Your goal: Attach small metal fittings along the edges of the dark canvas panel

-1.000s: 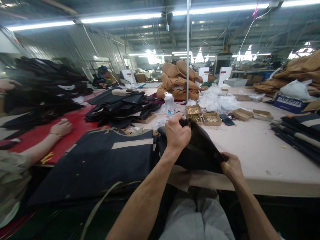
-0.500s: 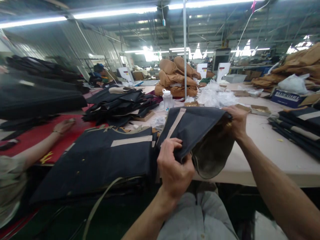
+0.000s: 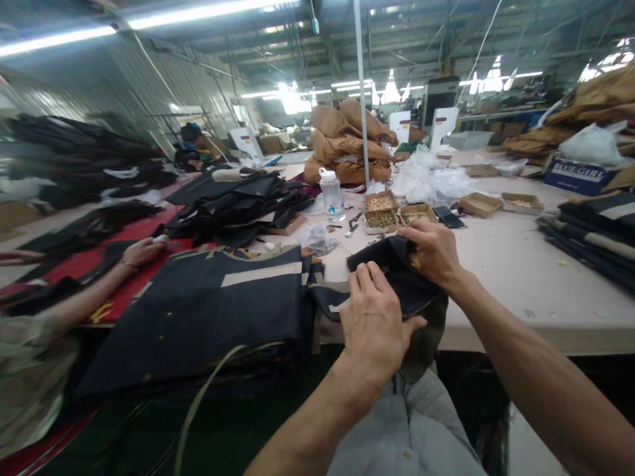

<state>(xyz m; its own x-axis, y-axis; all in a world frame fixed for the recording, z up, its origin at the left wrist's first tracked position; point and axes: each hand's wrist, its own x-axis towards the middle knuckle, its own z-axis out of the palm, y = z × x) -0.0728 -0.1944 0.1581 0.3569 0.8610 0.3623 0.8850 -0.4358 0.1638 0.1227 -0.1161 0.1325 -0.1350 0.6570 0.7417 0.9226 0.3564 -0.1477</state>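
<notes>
Both my hands grip a dark navy fabric bag (image 3: 397, 281) with a beige strip, held over the near edge of the pale table (image 3: 501, 277). My left hand (image 3: 376, 322) pinches its near edge, fingers closed over the cloth. My right hand (image 3: 434, 250) clasps the far corner, fingers curled into the fabric. The bag hangs bunched between them, its olive lining showing underneath. To the left lies a flat stack of similar navy bags (image 3: 208, 311) with beige strips.
Small cardboard boxes of brass fittings (image 3: 381, 215), a plastic bottle (image 3: 331, 193), a phone (image 3: 448, 217) and clear plastic bags lie beyond. Folded navy stacks (image 3: 595, 231) sit right, tan bundles (image 3: 347, 145) at the back. A co-worker's arm (image 3: 99, 281) rests on the red mat (image 3: 114, 261), left.
The bag was raised and spread open half a second ago; now it is lowered and bunched. My right hand came down and nearer, my left hand moved slightly right. The co-worker's hand shifted.
</notes>
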